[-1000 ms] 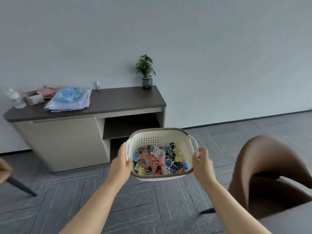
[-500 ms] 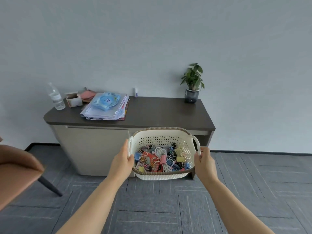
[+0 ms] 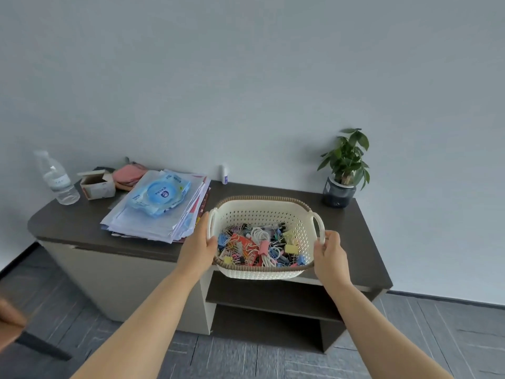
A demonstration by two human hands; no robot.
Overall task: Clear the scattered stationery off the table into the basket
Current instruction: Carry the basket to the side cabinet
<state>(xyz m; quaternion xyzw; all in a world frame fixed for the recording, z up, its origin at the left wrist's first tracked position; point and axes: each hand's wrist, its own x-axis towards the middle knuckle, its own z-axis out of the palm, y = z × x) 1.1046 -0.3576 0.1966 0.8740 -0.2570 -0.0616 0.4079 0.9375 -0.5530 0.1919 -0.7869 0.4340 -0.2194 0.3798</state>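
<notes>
I hold a white perforated basket (image 3: 262, 212) with a brown woven rim in both hands, over the front edge of a dark-topped sideboard (image 3: 363, 242). My left hand (image 3: 198, 246) grips its left handle and my right hand (image 3: 330, 251) grips its right handle. Inside lies a heap of stationery (image 3: 259, 247): coloured binder clips, paper clips, pens and a coiled white cable. The basket's underside is hidden, so I cannot tell whether it touches the top.
On the sideboard lie a stack of papers (image 3: 153, 217) with a blue wipes pack (image 3: 159, 194), a small open carton (image 3: 97, 183), a water bottle (image 3: 56, 177), a small white bottle (image 3: 225, 174) and a potted plant (image 3: 344, 170). Open shelves (image 3: 273, 299) sit below. A brown chair edge (image 3: 11, 324) shows at left.
I have come closer to the sideboard with the basket, and the basket now hangs over its front edge. My grip on both handles is the same.
</notes>
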